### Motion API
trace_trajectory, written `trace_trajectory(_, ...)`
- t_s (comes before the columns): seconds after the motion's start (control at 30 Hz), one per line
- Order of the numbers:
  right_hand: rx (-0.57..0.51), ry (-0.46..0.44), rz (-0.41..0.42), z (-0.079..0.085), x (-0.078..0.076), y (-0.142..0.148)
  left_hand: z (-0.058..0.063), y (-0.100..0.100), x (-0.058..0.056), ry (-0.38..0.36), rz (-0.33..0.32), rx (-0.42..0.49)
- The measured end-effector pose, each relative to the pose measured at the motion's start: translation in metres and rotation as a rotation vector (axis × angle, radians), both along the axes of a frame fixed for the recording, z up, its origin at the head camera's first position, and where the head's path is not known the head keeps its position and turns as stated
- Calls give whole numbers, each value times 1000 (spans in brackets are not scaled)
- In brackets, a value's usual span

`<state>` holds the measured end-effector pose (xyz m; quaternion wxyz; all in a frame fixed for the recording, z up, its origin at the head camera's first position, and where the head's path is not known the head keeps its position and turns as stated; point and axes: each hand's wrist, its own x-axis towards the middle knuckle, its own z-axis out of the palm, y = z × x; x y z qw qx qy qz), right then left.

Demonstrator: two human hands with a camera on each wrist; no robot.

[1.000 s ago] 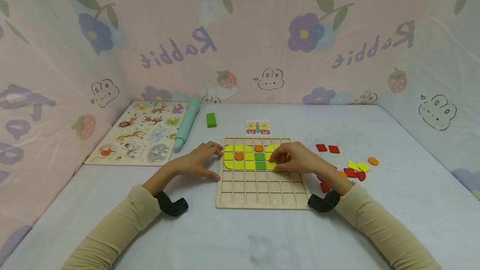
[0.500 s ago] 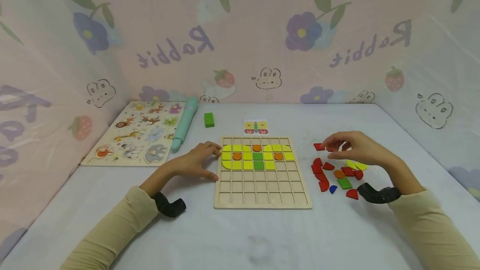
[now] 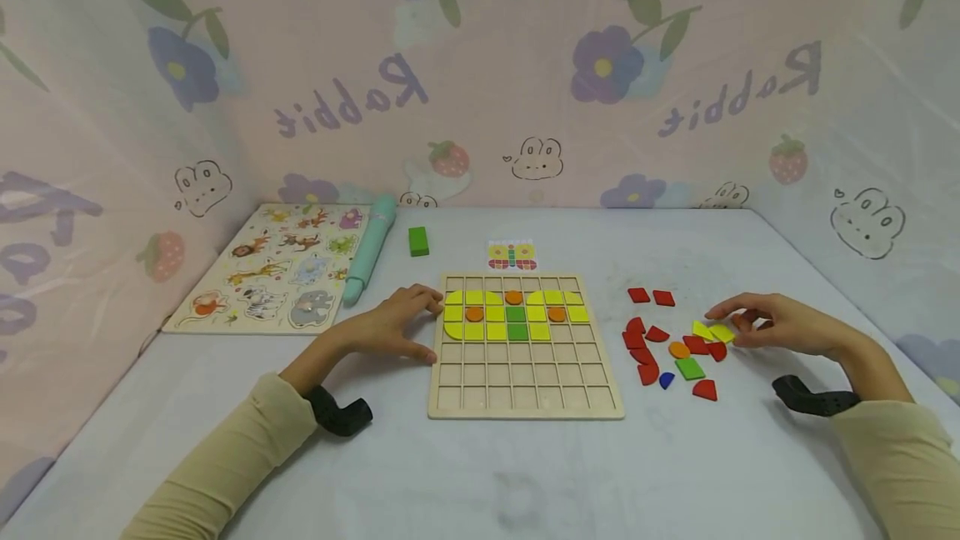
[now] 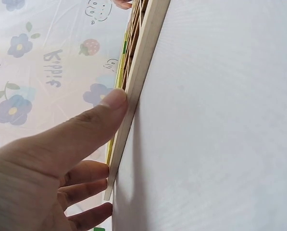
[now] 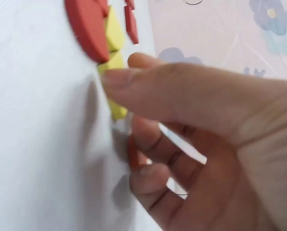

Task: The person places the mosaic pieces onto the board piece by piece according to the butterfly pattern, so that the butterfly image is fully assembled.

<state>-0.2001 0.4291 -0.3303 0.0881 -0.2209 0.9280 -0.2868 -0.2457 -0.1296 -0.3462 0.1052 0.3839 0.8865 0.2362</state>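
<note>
A wooden grid board (image 3: 525, 397) lies mid-table, its upper cells filled with yellow, orange and green tiles. My left hand (image 3: 390, 322) touches the board's left edge; in the left wrist view the thumb (image 4: 117, 99) rests on that edge, fingertips beside it. My right hand (image 3: 787, 325) is at the loose tiles to the right, its thumb and index finger either side of a yellow tile (image 3: 722, 332). In the right wrist view the thumb (image 5: 119, 82) covers part of that tile. An orange disc shows behind the other fingers there.
Loose red tiles (image 3: 638, 296), a green tile (image 3: 690, 368) and a small blue piece (image 3: 667, 380) lie right of the board. Behind it are a patterned card (image 3: 512, 255) and a green block (image 3: 418, 241). An animal puzzle (image 3: 258, 273) and turquoise stick (image 3: 370, 250) lie left.
My right hand has left the board, passed over the red tiles and come to the yellow tiles further right. An orange disc now shows in the right-hand yellow group. The left hand stays put.
</note>
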Motion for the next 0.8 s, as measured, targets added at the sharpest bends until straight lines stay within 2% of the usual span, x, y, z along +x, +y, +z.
trace_trajectory(0.1, -36, -18, 1, -6, -1, 3, 0, 0, 0, -2, 1, -1)
trace_trajectory(0.2, -54, 2, -15, -10, -2, 2, 0, 1, 0, -10, 7, -5)
trace_trajectory(0.47, 5, 95, -95, -13, -4, 0, -2, 2, -1, -10, 14, -10)
trace_trajectory(0.63, 34, 129, -156, -5, -5, -11, -2, 2, -1, -8, 7, -12)
trace_trajectory(0.8, 4, 243, -169, 13, -9, -52, -3, 2, -2, 7, 5, -19)
